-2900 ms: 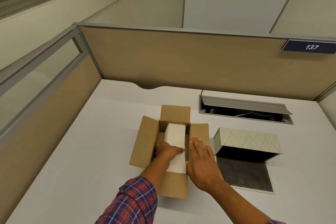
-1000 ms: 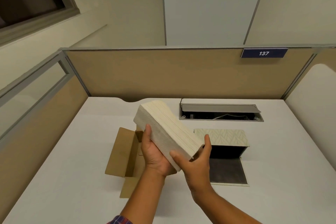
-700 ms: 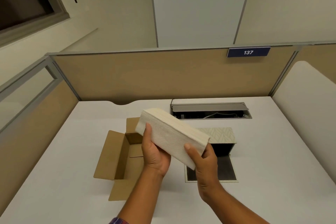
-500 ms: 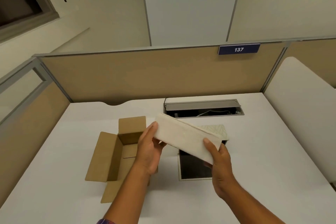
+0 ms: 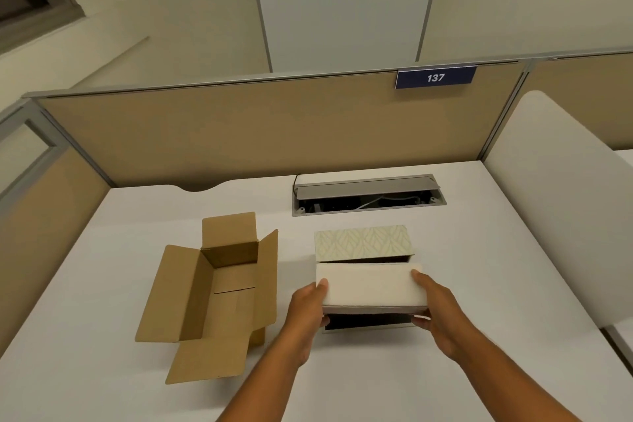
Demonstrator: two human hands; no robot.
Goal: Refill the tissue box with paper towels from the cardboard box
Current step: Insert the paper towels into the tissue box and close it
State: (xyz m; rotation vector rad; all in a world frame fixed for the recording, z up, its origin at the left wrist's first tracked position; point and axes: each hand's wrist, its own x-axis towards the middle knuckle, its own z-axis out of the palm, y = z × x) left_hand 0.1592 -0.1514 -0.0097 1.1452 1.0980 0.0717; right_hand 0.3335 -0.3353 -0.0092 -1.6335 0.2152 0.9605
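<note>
Hidden or unclear: inside of the tissue box (image 5: 363, 243) mostly covered by the towel stack; only a dark strip visible below the stack, near the box's front edge. Underside of the stack and the lower fingers not visible. Forearms cut off at the bottom edge of the view. Wiring in the desk's cable hatch (image 5: 368, 195) too dark to make out.

Pose: both forearms reaching forward and up from the bottom edge, converging on the stack. Left hand (image 5: 306, 310) at the stack's left end, right hand (image 5: 436, 307) at its right end, palms facing each other.

Grip: both hands clamped on the paper towels (image 5: 371, 288), one per end. Thumbs lying on the top edge, remaining fingers curled under the ends. Stack held level, long side running left to right, directly over the open tissue box. Cannot tell whether the bottom of the stack touches the box.

Tissue box: patterned panel standing up behind the stack, on the white desk (image 5: 102, 370).

Cardboard box (image 5: 219, 291): just left of the left hand, apart from it, flaps spread wide, interior bare as far as visible.

Blue sign (image 5: 435, 77) reading 137 on the partition behind.
</note>
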